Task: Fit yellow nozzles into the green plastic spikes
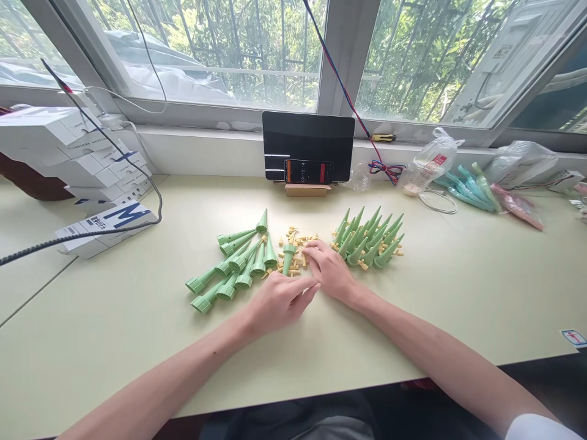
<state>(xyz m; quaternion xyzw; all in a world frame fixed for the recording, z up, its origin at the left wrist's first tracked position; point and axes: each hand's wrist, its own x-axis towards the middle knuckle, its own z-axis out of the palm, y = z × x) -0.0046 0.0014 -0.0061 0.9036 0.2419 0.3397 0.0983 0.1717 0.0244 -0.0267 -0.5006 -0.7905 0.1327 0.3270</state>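
My left hand (285, 300) is closed, its thumb and fingers pressed together. A green plastic spike (288, 259) rises just past its knuckles with the ribbed wide end up; its narrow end disappears behind the hand, which appears to grip it. My right hand (334, 270) reaches over a heap of small yellow fittings (293, 235), fingertips pinched at one of them. Left of the hands, several green spikes (238, 263) lie loosely, collars mostly toward me. To the right, a tight group of green spikes (369, 235) stands points up, with yellow fittings at their bases.
A phone (308, 172) showing a timer leans against a dark tablet (308, 137) at the back. White boxes (68, 146) are stacked at left, a black cable (114, 230) crossing the front one. Plastic bags (431, 162) and blue wrapped items (470, 188) lie back right.
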